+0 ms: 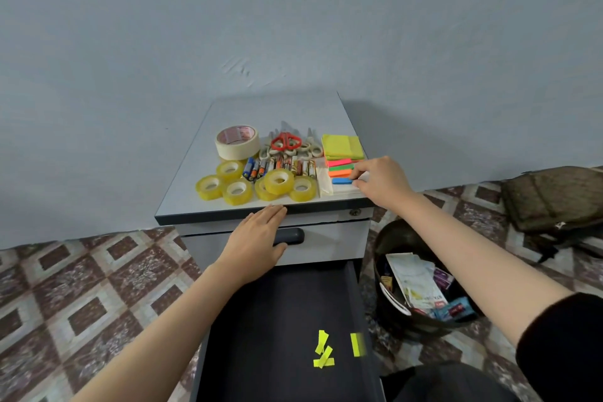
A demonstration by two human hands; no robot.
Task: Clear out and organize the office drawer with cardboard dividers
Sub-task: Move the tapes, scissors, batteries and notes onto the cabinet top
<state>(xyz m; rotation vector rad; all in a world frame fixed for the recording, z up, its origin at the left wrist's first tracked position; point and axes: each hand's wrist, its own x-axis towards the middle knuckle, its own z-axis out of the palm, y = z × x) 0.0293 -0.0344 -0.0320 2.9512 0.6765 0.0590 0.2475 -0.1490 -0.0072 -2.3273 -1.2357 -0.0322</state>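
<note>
The dark drawer (277, 320) of a grey cabinet stands pulled out below me, holding only a few yellow sticky strips (324, 351). My left hand (257, 241) lies flat with straight fingers on the closed upper drawer front, over its dark handle (292, 236). My right hand (380, 179) pinches the end of a blue sticky-flag pad (341, 181) on the cabinet top (277, 108), at the front of a stack of pink, green and orange pads (339, 167).
The cabinet top also holds masking tape (236, 142), several clear tape rolls (257, 186), batteries (280, 168), scissors (287, 142) and yellow notes (342, 146). A black bin (421, 284) with wrappers stands right of the drawer. A bag (554, 199) lies at far right.
</note>
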